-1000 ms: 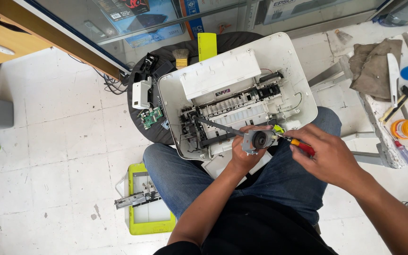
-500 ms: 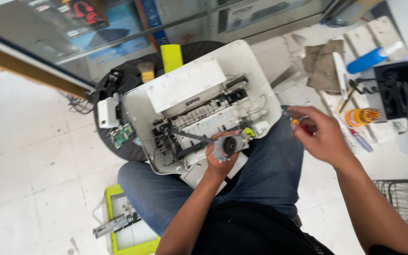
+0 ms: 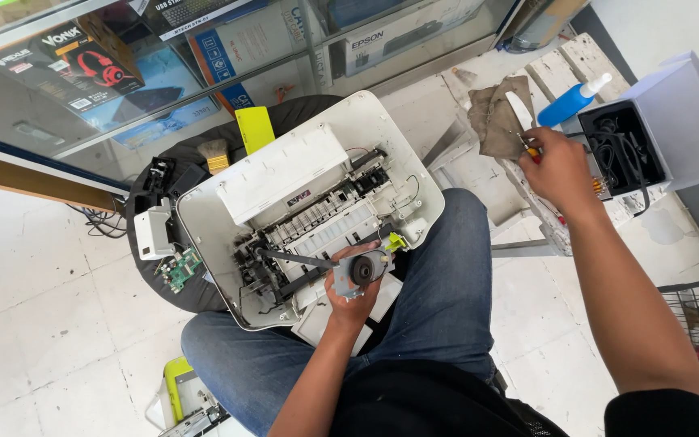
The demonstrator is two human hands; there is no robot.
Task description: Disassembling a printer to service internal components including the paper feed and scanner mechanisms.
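Observation:
An opened white printer (image 3: pixel 285 174) rests on my lap and a black stool, its inner frame and belt exposed. My left hand (image 3: pixel 351 303) grips a small grey motor (image 3: pixel 360 269) at the printer's front edge, beside a yellow-green clip (image 3: pixel 396 242). My right hand (image 3: pixel 558 171) is stretched out to the right over a wooden bench, fingers closed on a red-handled screwdriver (image 3: pixel 531 150) whose shaft is mostly hidden. A brown rag (image 3: pixel 499 113) and a white blade-shaped tool (image 3: pixel 519 109) lie just beyond that hand.
A green circuit board (image 3: pixel 180 269) and a small white part (image 3: pixel 152 231) sit on the black stool (image 3: pixel 204 154), with a brush (image 3: pixel 215 154). A blue spray bottle (image 3: pixel 569 103) and a grey box with cables (image 3: pixel 633 146) are at right. Glass display case (image 3: pixel 123 65) ahead.
My right hand has moved away from the printer with the screwdriver, out to the bench at right. My left hand stays on the motor. The view has swung toward the right.

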